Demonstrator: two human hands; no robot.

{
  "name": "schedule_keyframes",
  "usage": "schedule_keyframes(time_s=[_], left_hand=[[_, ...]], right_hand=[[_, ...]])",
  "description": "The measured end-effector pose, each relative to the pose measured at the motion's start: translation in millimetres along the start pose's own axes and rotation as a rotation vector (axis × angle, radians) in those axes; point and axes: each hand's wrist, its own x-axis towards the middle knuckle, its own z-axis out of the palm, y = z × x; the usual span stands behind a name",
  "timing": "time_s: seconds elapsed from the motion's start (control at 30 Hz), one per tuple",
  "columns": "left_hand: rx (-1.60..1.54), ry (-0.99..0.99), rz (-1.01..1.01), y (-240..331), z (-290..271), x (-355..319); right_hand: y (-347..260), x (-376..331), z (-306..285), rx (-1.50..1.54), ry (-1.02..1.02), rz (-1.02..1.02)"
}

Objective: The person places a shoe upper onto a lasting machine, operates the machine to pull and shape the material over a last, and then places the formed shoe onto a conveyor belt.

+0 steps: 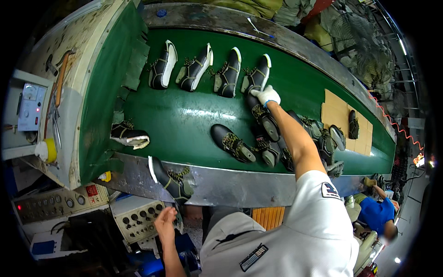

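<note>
A row of several black shoe uppers with pale undersides and speckled laces, mounted on lasts, lies across the far part of the green conveyor belt (184,111). My right hand (266,96), in a white glove, has its fingers closed on the near end of the rightmost upper (256,76). Beneath my right wrist is a black shoe (262,115); its contact with the glove is unclear. On the metal ledge, another upper (170,181) rests with its pale edge leftward. My bare left hand (165,221) hangs just below it, fingers loosely bent and apart, holding nothing.
Black shoes (230,143) cluster near my right forearm. Farther right, one shoe (353,124) sits on cardboard (334,108). At the left, an upper (130,135) lies by the green flap curtain (131,69). A hammer (62,76) rests on the machine. A person in blue (376,212) is at far right.
</note>
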Motion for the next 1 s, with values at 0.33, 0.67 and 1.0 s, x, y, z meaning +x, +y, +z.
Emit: schedule_keyframes(time_s=[0.33, 0.67, 1.0], left_hand=[[-0.098, -0.065, -0.259, -36, 10, -15], [-0.224, -0.084, 0.187, 71, -40, -40], [-0.549, 0.247, 0.285, 17, -207, -132]], right_hand=[[18, 69, 46, 1.514, -0.267, 0.09], [-90, -337, -5, 1.876, -1.112, 0.247], [-164, -602, 105, 0.964, -1.715, -0.305]])
